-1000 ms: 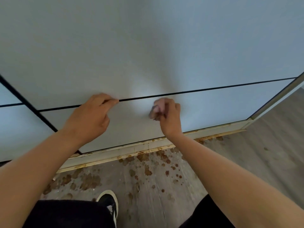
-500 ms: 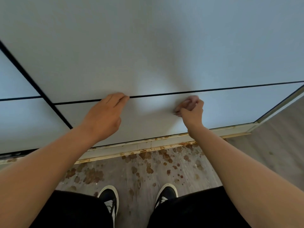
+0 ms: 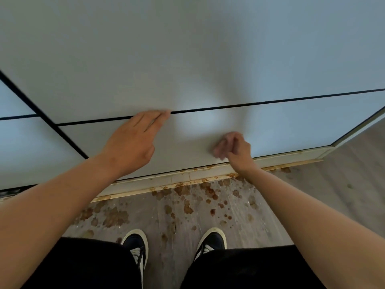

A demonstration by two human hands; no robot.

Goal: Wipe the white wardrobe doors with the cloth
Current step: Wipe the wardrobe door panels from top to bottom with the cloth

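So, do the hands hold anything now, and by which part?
The right hand seems to grip a small bunched cloth, wadded inside its curled fingers; motion blur hides detail. The left hand holds nothing, lying flat on the wardrobe door.

door (image 3: 187, 59): stood far, upright, facing the person.
gap (image 3: 270, 103): ran left to right across the door, above the lower panel (image 3: 187, 147).
left hand (image 3: 129, 144): lay flat on the lower panel, fingertips at the gap.
right hand (image 3: 235, 151): sat right of the left hand, lower, just above the plinth (image 3: 166, 180).
cloth (image 3: 218, 150): in the right hand, against the panel; blurred.
stains (image 3: 187, 192): on the floor (image 3: 343, 195), between plinth and shoes (image 3: 135, 243).
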